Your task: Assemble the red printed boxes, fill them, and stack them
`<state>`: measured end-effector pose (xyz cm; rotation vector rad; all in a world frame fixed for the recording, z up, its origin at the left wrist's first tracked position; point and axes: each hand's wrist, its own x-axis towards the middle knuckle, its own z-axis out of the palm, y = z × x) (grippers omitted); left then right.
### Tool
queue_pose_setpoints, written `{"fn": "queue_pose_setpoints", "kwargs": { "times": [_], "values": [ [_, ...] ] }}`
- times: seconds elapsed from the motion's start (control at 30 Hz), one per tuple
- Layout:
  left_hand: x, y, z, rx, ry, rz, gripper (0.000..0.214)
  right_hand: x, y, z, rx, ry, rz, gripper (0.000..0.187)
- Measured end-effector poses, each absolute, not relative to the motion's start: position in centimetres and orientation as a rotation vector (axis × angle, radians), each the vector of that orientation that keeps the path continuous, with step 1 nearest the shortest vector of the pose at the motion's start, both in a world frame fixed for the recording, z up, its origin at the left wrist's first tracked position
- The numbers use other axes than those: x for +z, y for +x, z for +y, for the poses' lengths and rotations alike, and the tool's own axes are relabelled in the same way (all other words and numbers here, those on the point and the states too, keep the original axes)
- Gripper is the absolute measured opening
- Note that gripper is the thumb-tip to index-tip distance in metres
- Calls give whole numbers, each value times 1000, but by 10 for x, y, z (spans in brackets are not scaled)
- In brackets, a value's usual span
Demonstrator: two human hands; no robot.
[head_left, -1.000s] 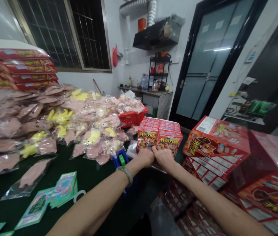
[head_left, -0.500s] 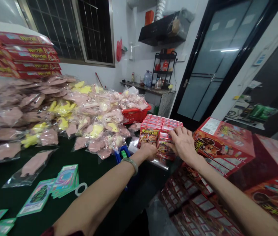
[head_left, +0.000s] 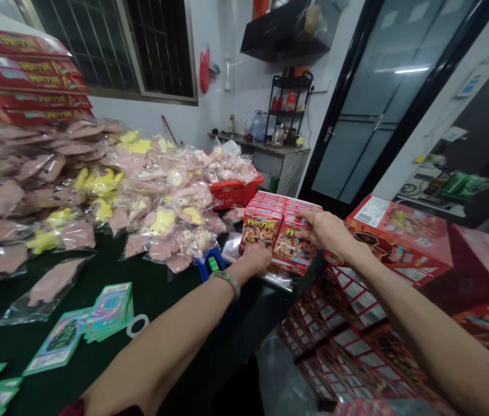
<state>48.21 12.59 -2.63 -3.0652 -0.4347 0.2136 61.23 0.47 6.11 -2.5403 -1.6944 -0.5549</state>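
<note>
Small red printed boxes point(head_left: 260, 226) stand packed in rows on the dark green table. My left hand point(head_left: 258, 258), with a pale bangle at the wrist, is closed low against their front left; its fingertips are partly hidden. My right hand point(head_left: 328, 231) grips the small red box point(head_left: 294, 245) at the front right, thumb and fingers around its upper right edge. Under the front of the boxes lies clear plastic film point(head_left: 279, 279). A blue tape dispenser point(head_left: 210, 264) with a green part stands left of my left hand.
Bagged pink and yellow plush pieces point(head_left: 109, 190) heap up at left, with a red basket point(head_left: 238, 193) behind. Cards point(head_left: 108, 312) and a white ring point(head_left: 137, 326) lie near the front. Large red cartons point(head_left: 400, 237) stand at right, above stacked boxes. Flat red boxes point(head_left: 32, 81) are piled at back left.
The front right box has come level with its neighbour, its front now more visible. My right hand has shifted slightly right and down its side. The view has shifted slightly.
</note>
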Motion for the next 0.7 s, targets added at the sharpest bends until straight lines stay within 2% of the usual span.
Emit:
{"fn": "queue_pose_setpoints", "kwargs": {
  "times": [0.17,0.3,0.47,0.7],
  "values": [
    [-27,481,127,305,-3060,-390,33,75,616,13,-553,-2578,-1711,29],
    [-28,478,126,296,-3056,-382,34,56,613,16,-702,-2581,-1685,28],
    [-19,468,127,278,-3077,-339,32,11,603,13,-1085,-2377,-1732,63],
    [4,431,119,55,-3118,-193,36,-5,601,18,-1123,-2434,-1584,74]
  ]
}}
